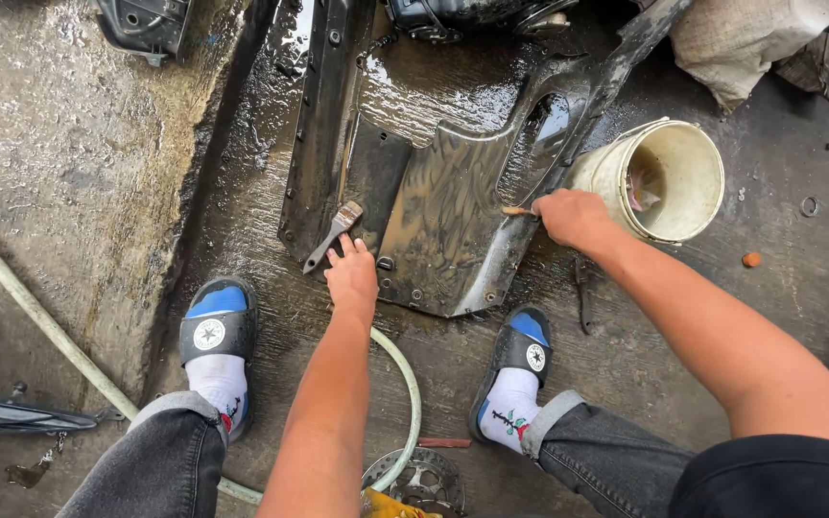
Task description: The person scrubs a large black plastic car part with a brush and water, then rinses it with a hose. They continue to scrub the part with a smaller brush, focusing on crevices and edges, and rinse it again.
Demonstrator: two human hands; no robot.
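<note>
Left hand reaches flat toward brush; right hand grips stick.

Two hands are at work: the left hand lies flat on the wet floor, and the right hand grips one thin wooden-handled tool. One paintbrush lies just beside the left fingers. One big dark metal panel is spread on the ground between the hands. One pale bucket lies tipped over on the right. One hose runs in from the left and loops near the feet. Two sandals show, a left one and a right one. One brake disc sits at the near edge. One sack slumps far right.
</note>
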